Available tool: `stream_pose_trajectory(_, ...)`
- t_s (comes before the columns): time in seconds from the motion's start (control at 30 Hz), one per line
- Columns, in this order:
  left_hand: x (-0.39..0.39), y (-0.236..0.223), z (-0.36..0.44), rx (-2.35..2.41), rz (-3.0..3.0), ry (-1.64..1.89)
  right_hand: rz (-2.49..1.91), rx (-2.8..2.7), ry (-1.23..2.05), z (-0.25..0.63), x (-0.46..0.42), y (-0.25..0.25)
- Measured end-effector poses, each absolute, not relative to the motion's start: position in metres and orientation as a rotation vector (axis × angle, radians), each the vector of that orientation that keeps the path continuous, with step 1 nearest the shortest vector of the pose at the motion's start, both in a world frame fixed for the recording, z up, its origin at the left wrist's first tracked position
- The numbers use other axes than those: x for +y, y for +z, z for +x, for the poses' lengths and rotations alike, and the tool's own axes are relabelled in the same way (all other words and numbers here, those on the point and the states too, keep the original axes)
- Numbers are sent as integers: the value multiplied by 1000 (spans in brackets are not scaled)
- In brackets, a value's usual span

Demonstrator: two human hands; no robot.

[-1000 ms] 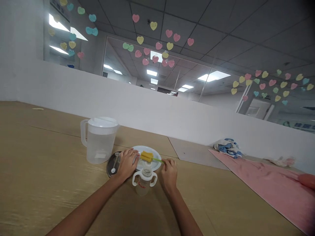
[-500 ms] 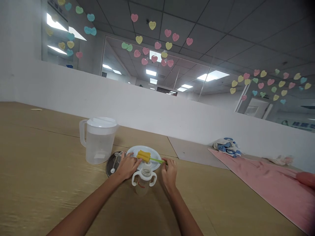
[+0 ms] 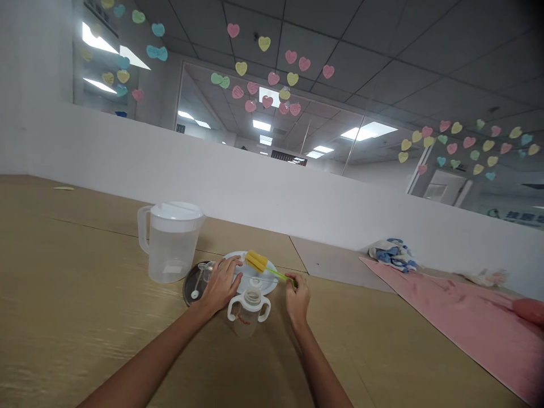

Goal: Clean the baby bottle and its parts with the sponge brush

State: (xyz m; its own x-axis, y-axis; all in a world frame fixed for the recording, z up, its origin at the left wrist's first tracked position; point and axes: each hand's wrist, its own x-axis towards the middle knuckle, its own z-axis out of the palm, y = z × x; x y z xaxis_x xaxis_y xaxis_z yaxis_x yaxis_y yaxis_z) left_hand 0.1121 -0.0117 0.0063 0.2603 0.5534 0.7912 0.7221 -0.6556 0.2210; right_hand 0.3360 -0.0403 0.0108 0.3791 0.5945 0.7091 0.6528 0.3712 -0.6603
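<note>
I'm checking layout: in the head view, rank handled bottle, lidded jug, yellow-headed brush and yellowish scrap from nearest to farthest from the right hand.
1. Yellow-headed brush: in the right hand
2. Handled bottle: just left
3. Lidded jug: farther left
4. Yellowish scrap: far left

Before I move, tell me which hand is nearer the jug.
Left. The left hand is right of the jug, by the dark tray; the right hand is farther off, past the white plate, holding the brush.

Clear, smooth plastic is seen in the bottle [image 3: 246,320]; yellow sponge [image 3: 256,261] looks matt; pink cloth [image 3: 459,317] is softly creased.
</note>
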Motion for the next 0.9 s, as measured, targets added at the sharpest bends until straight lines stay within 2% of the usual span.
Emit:
stream_pose_trajectory(0.13, -11, 7, 112, -1169, -2312, -1459, -1294, -1267, -27, 335, -41, 12)
stream_pose_trajectory(0.4, -12, 10, 110, -1381, -2138, -1731, -1297, -1239, -60, 332, -44, 13)
stream_pose_trajectory(0.53, -14, 17, 104, -1497, -2015, -1753, -1332, -1197, -41, 335, -43, 11)
stream_pose_trajectory(0.9, -2, 17, 90, -2145, -1722, -1812, -1356, -1203, -116, 337, -42, 11)
